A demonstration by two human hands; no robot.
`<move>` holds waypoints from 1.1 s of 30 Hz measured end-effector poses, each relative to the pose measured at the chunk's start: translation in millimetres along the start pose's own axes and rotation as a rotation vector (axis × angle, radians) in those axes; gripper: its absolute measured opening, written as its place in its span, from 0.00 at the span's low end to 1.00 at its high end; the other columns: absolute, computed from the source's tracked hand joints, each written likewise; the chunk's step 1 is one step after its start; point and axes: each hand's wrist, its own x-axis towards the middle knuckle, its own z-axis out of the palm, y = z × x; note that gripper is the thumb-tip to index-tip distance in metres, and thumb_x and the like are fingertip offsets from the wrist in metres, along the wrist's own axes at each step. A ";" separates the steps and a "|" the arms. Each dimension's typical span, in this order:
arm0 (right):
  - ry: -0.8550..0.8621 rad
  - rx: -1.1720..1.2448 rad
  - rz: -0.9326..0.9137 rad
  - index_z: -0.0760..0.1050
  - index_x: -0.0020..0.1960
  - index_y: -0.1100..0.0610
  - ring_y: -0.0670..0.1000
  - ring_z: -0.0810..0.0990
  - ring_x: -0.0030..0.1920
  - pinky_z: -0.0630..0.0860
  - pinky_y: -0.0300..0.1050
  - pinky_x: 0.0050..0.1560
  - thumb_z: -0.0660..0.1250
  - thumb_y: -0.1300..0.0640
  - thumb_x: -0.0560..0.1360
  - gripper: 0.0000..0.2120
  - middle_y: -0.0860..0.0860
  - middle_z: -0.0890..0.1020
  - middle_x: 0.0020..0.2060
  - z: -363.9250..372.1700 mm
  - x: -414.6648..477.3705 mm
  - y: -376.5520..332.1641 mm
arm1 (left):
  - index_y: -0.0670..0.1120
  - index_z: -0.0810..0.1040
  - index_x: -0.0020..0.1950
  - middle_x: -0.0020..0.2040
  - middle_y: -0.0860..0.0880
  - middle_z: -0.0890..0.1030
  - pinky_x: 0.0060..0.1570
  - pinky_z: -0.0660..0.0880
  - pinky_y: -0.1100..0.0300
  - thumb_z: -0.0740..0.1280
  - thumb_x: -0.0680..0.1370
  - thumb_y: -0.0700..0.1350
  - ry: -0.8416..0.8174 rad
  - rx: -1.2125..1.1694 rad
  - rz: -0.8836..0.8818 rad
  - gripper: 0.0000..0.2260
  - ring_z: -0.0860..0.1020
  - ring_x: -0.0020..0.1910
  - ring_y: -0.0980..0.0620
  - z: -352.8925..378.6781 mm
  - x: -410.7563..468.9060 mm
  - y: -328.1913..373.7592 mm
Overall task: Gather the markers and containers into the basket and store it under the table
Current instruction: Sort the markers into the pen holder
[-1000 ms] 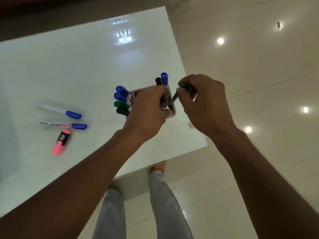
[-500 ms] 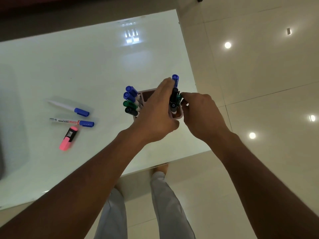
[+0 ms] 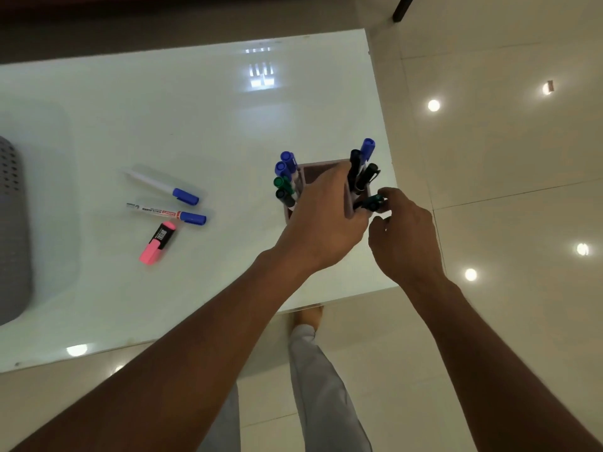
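A pinkish marker holder (image 3: 321,172) stands near the table's right edge with blue, green and black markers upright in its side compartments. My left hand (image 3: 321,220) is wrapped around the holder from the near side. My right hand (image 3: 403,236) pinches a dark green marker (image 3: 372,202) that leans in the holder's right compartment. To the left, two blue-capped white markers (image 3: 163,187) (image 3: 166,214) and a pink highlighter (image 3: 158,242) lie loose on the table. Only the rim of the grey perforated basket (image 3: 13,230) shows, at the far left.
The white glossy table (image 3: 163,109) ends just right of the holder and close to my body. Beyond it lies shiny tiled floor (image 3: 505,158). My legs and a bare foot (image 3: 308,316) show below the table's near edge. A dark furniture leg (image 3: 403,8) stands at the top right.
My right hand brought the green marker down into the holder's right compartment and now sits lower beside it. My left hand stayed on the holder. The view shifted, bringing the basket into sight.
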 end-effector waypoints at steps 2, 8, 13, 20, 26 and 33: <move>0.095 0.033 0.022 0.75 0.60 0.58 0.56 0.82 0.42 0.76 0.46 0.43 0.64 0.61 0.74 0.14 0.52 0.84 0.45 4.3 -15.9 -7.4 | 0.49 0.74 0.63 0.56 0.53 0.80 0.56 0.79 0.53 0.68 0.74 0.44 0.000 0.000 0.027 0.17 0.80 0.54 0.54 -4.5 -9.9 -1.7; 0.252 0.227 -0.084 0.75 0.47 0.56 0.47 0.78 0.31 0.76 0.45 0.35 0.69 0.60 0.73 0.04 0.47 0.78 0.30 15.8 -85.7 -60.8 | 0.42 0.78 0.62 0.56 0.51 0.81 0.54 0.70 0.79 0.68 0.76 0.39 0.172 0.001 0.142 0.14 0.77 0.52 0.60 -57.6 -54.7 -6.9; -0.012 0.330 -0.221 0.77 0.48 0.55 0.46 0.79 0.33 0.79 0.47 0.37 0.68 0.60 0.75 0.03 0.46 0.82 0.34 70.0 -106.7 -115.4 | 0.42 0.81 0.52 0.48 0.49 0.83 0.51 0.77 0.65 0.65 0.76 0.36 0.385 0.031 0.104 0.07 0.80 0.47 0.55 -104.5 -81.7 -49.3; -0.185 0.162 -0.245 0.76 0.60 0.55 0.52 0.80 0.50 0.78 0.48 0.51 0.65 0.60 0.76 0.13 0.50 0.81 0.53 171.3 -62.1 -164.5 | 0.42 0.79 0.53 0.48 0.47 0.82 0.52 0.76 0.59 0.65 0.76 0.35 0.402 0.223 -0.186 0.08 0.78 0.45 0.52 -153.0 -99.1 -153.8; -0.199 -0.019 -0.197 0.74 0.63 0.54 0.53 0.77 0.53 0.78 0.47 0.50 0.65 0.59 0.77 0.14 0.52 0.78 0.55 213.6 -31.8 -169.9 | 0.42 0.78 0.58 0.53 0.45 0.80 0.56 0.74 0.54 0.64 0.78 0.39 0.374 0.405 -0.147 0.09 0.77 0.53 0.46 -174.9 -77.8 -194.1; -0.149 -0.086 -0.158 0.74 0.55 0.55 0.52 0.76 0.45 0.79 0.49 0.44 0.65 0.54 0.78 0.07 0.52 0.77 0.48 226.1 -29.7 -160.9 | 0.44 0.77 0.64 0.60 0.44 0.76 0.56 0.71 0.50 0.64 0.77 0.34 0.127 0.689 0.010 0.16 0.72 0.60 0.42 -196.8 -25.3 -207.0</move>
